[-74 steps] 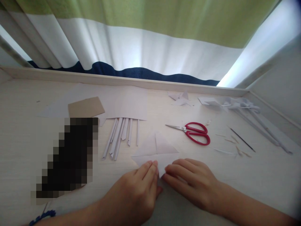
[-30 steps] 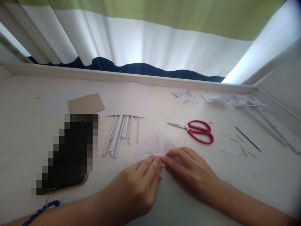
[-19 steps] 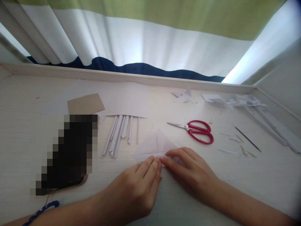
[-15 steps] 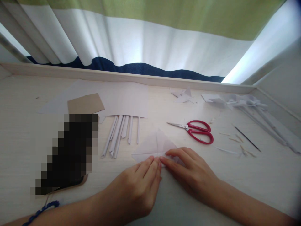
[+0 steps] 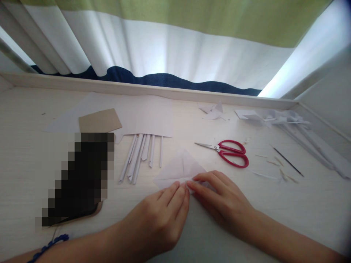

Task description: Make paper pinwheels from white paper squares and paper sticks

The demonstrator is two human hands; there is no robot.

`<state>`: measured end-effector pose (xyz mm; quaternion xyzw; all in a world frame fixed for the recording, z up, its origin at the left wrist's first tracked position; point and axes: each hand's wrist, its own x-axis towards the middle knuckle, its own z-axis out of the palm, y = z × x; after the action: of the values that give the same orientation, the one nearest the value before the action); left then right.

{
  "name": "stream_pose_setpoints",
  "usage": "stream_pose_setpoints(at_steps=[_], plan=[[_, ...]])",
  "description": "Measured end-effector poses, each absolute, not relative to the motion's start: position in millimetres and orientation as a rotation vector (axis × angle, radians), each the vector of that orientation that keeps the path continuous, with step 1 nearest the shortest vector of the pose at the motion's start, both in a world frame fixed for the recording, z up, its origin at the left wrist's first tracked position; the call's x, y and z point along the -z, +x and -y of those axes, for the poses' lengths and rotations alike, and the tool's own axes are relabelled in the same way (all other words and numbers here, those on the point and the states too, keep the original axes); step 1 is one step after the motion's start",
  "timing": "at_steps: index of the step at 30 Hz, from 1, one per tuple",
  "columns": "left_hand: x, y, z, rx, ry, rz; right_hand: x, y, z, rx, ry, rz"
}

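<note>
A creased square of white paper (image 5: pixel 175 168) lies cornerwise on the white tabletop, with fold lines crossing near its middle. At its near side my left hand (image 5: pixel 164 215) is closed, its fingers pressed together and pinching the paper. From the right, my right hand (image 5: pixel 222 195) holds the same paper, its thumb and forefinger close to the left fingertips. The near corner of the paper is hidden under both hands. Beyond the right hand lie scissors (image 5: pixel 233 153) with red handles, their blades pointing left.
Rolled paper tubes (image 5: pixel 139 160) lie left of centre, by a large white sheet (image 5: pixel 148 113) and brown card (image 5: pixel 100 120). A blurred-out dark phone-like object (image 5: pixel 79 179) is at left. Paper pinwheels (image 5: pixel 215 110), a thin black stick (image 5: pixel 289 162) and scraps (image 5: pixel 285 175) lie right.
Both hands stay almost in place on the paper; the left fingers have shifted very slightly. Everything else lies as before.
</note>
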<state>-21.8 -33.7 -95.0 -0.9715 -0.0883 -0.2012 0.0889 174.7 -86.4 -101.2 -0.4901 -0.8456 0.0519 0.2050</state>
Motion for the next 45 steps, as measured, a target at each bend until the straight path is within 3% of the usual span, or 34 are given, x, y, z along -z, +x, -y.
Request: stream_pose_setpoints(at_steps=[45], plan=[[99.9,-23.0,34.9,0.586,-2.866,0.303,99.5,175.9,87.6,-0.129,-1.274,2.364]])
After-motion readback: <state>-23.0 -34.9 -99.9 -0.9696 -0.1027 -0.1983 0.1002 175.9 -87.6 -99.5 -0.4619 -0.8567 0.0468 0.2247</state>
